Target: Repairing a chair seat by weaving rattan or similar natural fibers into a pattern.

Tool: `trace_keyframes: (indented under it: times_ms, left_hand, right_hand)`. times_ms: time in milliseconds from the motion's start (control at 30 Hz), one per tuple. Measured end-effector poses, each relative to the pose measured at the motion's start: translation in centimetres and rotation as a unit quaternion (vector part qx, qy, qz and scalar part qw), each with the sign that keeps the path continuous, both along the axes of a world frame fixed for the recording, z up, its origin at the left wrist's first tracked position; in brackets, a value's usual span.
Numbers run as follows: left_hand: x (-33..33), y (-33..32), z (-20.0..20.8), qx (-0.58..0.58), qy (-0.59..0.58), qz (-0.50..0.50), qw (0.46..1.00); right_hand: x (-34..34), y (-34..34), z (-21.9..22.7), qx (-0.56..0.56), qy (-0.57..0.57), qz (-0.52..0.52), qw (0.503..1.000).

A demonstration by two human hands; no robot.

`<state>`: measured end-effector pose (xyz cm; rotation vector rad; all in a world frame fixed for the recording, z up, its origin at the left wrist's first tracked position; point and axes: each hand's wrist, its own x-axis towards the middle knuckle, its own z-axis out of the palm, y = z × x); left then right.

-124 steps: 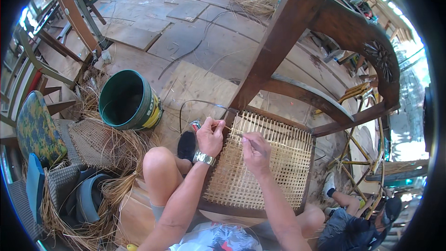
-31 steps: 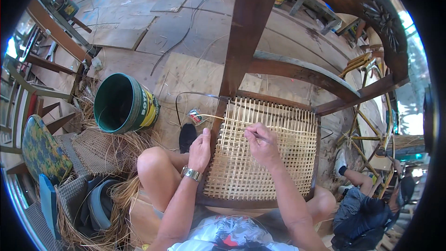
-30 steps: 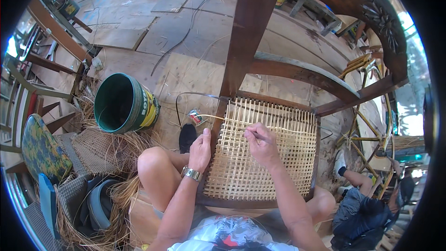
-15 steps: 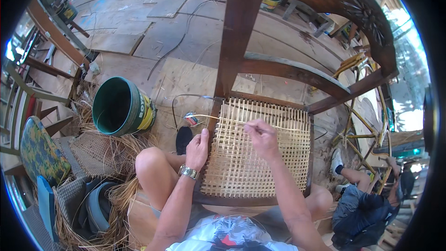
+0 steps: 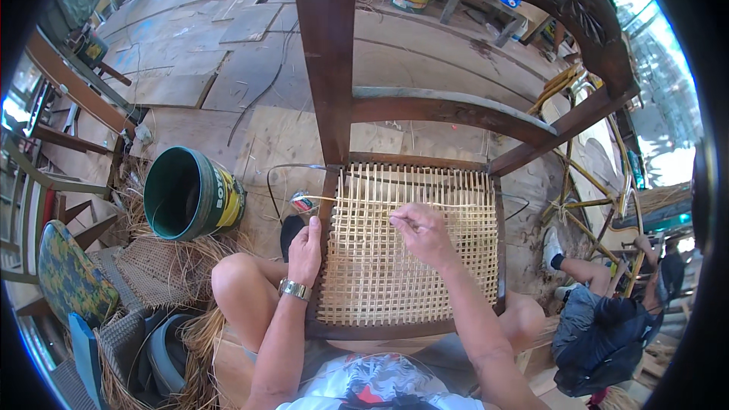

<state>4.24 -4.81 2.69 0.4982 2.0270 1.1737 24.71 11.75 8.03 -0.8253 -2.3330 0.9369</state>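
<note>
A dark wooden chair [image 5: 328,68] stands before me, its seat a half-woven panel of pale cane [image 5: 402,281]. The lattice is dense toward me; near the backrest, mostly lengthwise strands show. Over this panel my right hand [image 5: 425,235] is closed in a pinch at a cane strand; its tips hide most of the grip. One loose cane strand [image 5: 323,198] sticks out past the left rail. Against that rail rests my left hand [image 5: 306,252], thumb up along the wood, the other fingers curled down and partly hidden. A watch [image 5: 295,288] is on that wrist.
A green bucket [image 5: 182,193] stands to the left among loose fibre strips [image 5: 201,334]. Left of it is a camouflage-patterned cushion [image 5: 76,266]. A small can [image 5: 301,202] lies by the seat. At right sits another person [image 5: 604,334] near a bamboo frame [image 5: 585,201].
My view has shifted, so the chair appears further left and slightly lower. My right hand has come slightly toward me over the cane, still pinched. The left hand stays by the rail.
</note>
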Motion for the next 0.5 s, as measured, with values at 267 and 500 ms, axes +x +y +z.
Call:
trace_keyframes:
  times_ms: [267, 500]
  left_hand:
    - [0.1, -0.1, -1.2, 0.054, -0.04, 0.019, 0.998]
    - [-0.1, 0.0, 0.3, 0.031, -0.051, 0.029, 0.998]
  right_hand:
    - [1.8, 0.6, 2.3, -0.161, 0.039, -0.103, 0.981]
    - [5.1, 1.3, 3.4, -0.158, 0.096, -0.112, 0.976]
